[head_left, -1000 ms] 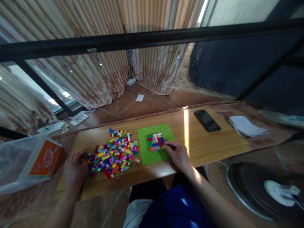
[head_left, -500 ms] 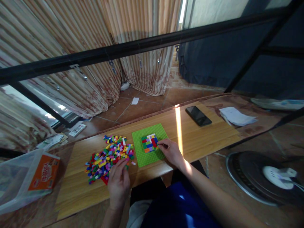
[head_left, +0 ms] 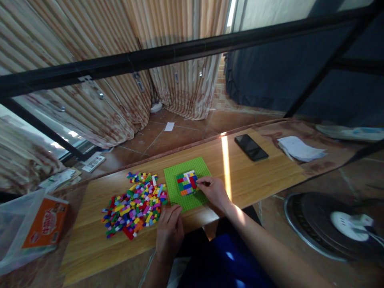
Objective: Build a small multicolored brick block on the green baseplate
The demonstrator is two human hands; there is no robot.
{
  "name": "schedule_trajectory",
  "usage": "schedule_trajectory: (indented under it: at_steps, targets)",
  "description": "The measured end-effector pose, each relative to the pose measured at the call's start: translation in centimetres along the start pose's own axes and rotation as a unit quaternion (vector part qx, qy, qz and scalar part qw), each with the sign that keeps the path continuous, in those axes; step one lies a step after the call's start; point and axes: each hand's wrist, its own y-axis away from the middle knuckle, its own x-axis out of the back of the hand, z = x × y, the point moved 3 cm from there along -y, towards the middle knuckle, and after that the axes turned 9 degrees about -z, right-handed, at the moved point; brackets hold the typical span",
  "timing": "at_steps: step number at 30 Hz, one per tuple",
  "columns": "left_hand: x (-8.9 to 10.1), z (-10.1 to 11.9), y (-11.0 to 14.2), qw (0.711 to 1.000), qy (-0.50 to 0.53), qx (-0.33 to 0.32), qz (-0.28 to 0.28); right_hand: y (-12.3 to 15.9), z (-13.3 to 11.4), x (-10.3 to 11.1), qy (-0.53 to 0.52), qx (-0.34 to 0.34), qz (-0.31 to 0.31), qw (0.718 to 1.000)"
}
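A green studded baseplate [head_left: 172, 182] lies on the wooden table, bearing a flat patchwork of coloured toy bricks [head_left: 186, 184]. My right hand [head_left: 215, 193] reaches over the plate from the right. Its thumb and fingers are pinched together at the right edge of the patchwork; whatever is between them is too small to make out. By the plate's near left corner is my left hand [head_left: 170, 229], fingers bent and pressed together, with anything inside them hidden. Just left of it spreads a heap of loose toy bricks [head_left: 135, 206] in many colours.
A black phone [head_left: 251, 147] lies on the table [head_left: 270, 172] at the right, with white papers [head_left: 301, 149] beyond it. On the far left stands a clear plastic box [head_left: 18, 228] with an orange label. A round dark object [head_left: 318, 224] carries a white power strip [head_left: 349, 225].
My left hand has moved right, from over the brick heap to the plate's near left corner. My right hand stays at the patchwork's right edge. The view has shifted slightly.
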Motion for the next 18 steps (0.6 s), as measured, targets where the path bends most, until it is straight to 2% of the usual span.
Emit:
schedule_trajectory:
  at_steps: [9,18]
  targets:
    - [-0.2,0.1,0.2,1.0,-0.024,-0.01,0.001,-1.2,0.4,0.1,-0.008,-0.064,-0.047,0.997]
    - [-0.1,0.2,0.1,1.0,-0.016,0.005,0.01,-2.2,-0.2,0.7,0.031,-0.108,-0.072,0.991]
